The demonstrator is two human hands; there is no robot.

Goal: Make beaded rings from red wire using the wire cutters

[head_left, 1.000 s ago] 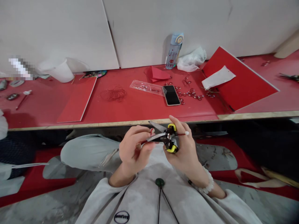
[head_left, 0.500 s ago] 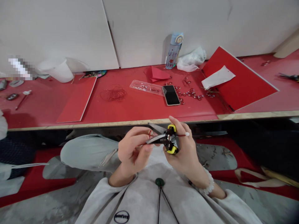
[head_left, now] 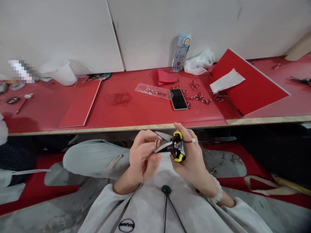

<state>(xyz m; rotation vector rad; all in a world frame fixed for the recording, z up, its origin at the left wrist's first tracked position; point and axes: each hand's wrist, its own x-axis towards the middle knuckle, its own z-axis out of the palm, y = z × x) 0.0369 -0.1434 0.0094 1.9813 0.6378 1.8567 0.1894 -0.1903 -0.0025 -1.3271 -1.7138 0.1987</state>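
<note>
Above my lap, my left hand (head_left: pixel 145 152) pinches a small red cord ring with a pale bead (head_left: pixel 157 142) between its fingers. A thin red strand trails down over the palm toward the wrist. My right hand (head_left: pixel 190 150) is wrapped round the yellow-and-black handles of spring-loaded snips (head_left: pixel 175 145). Their blades are spread apart and point left, the lower blade lying close to the bead and left fingertips. Whether the cord is between the blades I cannot tell. A ring with a white bead sits on a finger of my right hand.
On the red table (head_left: pixel 145 113) lie a tangle of red cord (head_left: pixel 118 97), a clear plastic tray (head_left: pixel 152 90), a phone (head_left: pixel 178 99) and several beaded rings (head_left: pixel 199 97). A bottle (head_left: pixel 181 53), a plastic bag (head_left: pixel 199 62) and red boards (head_left: pixel 252 84) stand farther back.
My left hand has shifted slightly right and turned, and the red strand now hangs toward the wrist. The snips moved slightly, with blades still apart.
</note>
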